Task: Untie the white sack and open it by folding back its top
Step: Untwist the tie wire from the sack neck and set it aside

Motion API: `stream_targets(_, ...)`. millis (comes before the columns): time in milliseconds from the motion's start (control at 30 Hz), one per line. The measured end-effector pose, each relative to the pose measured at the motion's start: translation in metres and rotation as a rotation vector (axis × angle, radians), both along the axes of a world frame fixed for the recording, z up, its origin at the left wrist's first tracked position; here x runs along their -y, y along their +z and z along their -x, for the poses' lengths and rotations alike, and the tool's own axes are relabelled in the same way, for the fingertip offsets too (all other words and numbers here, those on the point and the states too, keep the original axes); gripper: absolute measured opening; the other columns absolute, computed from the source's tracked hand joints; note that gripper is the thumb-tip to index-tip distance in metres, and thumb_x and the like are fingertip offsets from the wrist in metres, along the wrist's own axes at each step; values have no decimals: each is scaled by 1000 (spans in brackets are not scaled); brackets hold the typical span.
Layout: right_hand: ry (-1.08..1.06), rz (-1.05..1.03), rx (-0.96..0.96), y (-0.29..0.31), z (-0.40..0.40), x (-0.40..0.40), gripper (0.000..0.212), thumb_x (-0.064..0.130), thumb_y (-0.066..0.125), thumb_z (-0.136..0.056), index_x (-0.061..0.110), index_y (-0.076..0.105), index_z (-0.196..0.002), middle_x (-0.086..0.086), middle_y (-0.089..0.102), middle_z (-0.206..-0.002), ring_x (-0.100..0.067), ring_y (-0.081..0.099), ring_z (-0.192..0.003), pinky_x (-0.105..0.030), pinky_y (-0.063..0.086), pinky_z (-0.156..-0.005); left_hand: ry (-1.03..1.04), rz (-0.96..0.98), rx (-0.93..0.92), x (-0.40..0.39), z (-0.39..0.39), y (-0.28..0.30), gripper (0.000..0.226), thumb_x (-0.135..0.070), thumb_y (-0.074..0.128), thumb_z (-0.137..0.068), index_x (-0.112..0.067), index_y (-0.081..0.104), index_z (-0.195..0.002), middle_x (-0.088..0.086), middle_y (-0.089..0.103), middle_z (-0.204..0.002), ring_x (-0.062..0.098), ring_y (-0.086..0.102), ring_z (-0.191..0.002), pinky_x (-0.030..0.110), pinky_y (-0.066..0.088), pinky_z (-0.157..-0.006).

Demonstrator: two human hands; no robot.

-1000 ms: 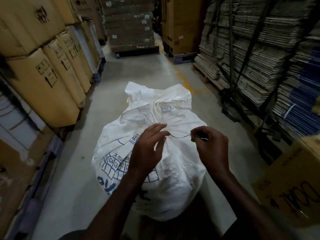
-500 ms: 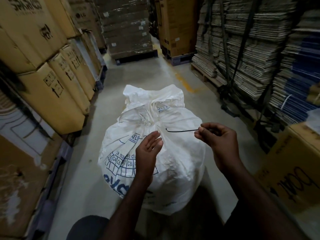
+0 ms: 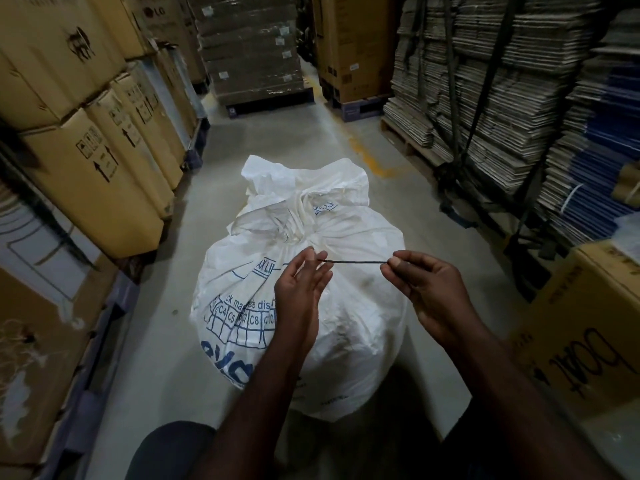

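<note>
A white sack (image 3: 298,306), printed in blue and bulging full, stands on the concrete floor (image 3: 277,133) of an aisle between stacked cardboard cartons (image 3: 93,168) and strapped bundles of flat cardboard (image 3: 502,81). Its neck (image 3: 294,226) is gathered into a tight bunch, above which the loose top (image 3: 304,181) flares and flops away from the wearer.

A thin dark tie (image 3: 353,261) is stretched almost level just in front of the neck. Its right end is pinched between thumb and forefinger of the right hand (image 3: 426,292), the other fingers curled loosely. The left hand (image 3: 301,289) is held edge-on with its fingers extended and slightly spread; the tie's left end meets its fingertips (image 3: 318,257), but whether it is gripped there cannot be told.

It cannot be seen whether any turn of the tie is left around the neck, though the pleats look held. The step is judged to be the freeing of the tie. It is best done by the tie being drawn clear with the right hand, any remaining wrap being unwound rather than tugged. The neck should then be loosened with the left hand, and the top spread and rolled outward evenly over the bulging sides.
</note>
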State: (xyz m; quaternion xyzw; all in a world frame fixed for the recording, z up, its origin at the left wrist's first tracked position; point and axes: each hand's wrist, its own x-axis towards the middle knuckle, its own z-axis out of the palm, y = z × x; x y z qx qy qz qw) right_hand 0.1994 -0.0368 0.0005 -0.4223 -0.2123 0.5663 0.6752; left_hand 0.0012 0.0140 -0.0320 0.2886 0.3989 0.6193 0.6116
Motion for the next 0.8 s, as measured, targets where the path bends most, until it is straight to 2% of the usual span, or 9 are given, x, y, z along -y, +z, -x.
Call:
stream_targets(133,-20,-18,54,-2,-5,1,20,-13,70,-89,-11,67,-108,-24,74,-93,-36,77,-95,-36,63,-91,25,-24,-39,-7,-2,2,29,-15,70,-104,-6,68,-132,11,81,-117,19,77,-106,25,62,-89)
stream_targets(400,-68,-69,60,-1,-12,2,21,-14,71,-86,-6,69,-106,-29,74,-103,-38,75,-100,-36,62,-92,0,-72,34,-6,-24,5,21,-5,62,-108,-2,68,-127,18,76,-127,28,75,-121,28,61,-98)
stream_targets(500,-88,-89,5,4,-15,3,27,-13,71,-87,-10,67,-114,-27,74,-106,-37,74,-102,-39,61,-96,-18,-82,100,-7,-36,13,21,-4,60,-108,-1,68,-127,19,75,-128,28,74,-123,29,61,-98)
stream_targets(600,-136,-77,-79,11,-22,10,22,-12,69,-90,-5,68,-111,-24,75,-105,-33,74,-104,-39,60,-98,-34,-91,173,-7,-48,27,23,-4,60,-108,0,66,-129,16,76,-127,28,74,-122,28,61,-97)
stream_targets(800,-258,-54,-157,21,-56,53,15,-7,70,-91,0,70,-104,-19,76,-99,-28,77,-100,-34,62,-93,-102,-117,62,4,-98,59,28,-8,71,-103,4,66,-127,17,80,-112,27,77,-109,31,61,-94)
